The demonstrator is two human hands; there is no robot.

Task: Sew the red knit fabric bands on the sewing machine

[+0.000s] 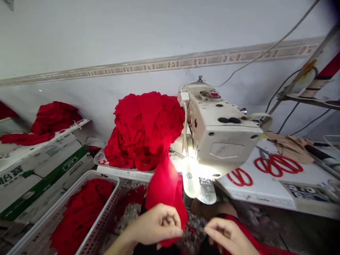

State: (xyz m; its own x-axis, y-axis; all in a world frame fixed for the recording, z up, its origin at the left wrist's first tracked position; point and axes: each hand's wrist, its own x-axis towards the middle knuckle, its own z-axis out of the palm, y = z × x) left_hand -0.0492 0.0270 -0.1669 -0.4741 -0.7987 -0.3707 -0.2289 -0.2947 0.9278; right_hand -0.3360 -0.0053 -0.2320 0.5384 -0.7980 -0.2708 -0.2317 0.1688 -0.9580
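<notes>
A red cloth piece (164, 184) hangs from beside the sewing machine (225, 131) down past my left hand, its upper part blurred. My left hand (159, 224) is closed at the cloth's lower part, thumb and fingers pinched near its right edge. To the right, my right hand (230, 235) is closed in a pinch, thumb against forefinger; what it holds, if anything, is too small to make out. A lamp glows under the machine head. Behind the hanging cloth rises a big heap of red cloth (148, 124).
A white basket (115, 180) with red cloth stands at lower left, beside a printed carton (53, 173). Red-handled scissors (278, 164) lie on the machine table (261, 191), near beige cloth (290, 145). A thread stand (302, 99) is at right.
</notes>
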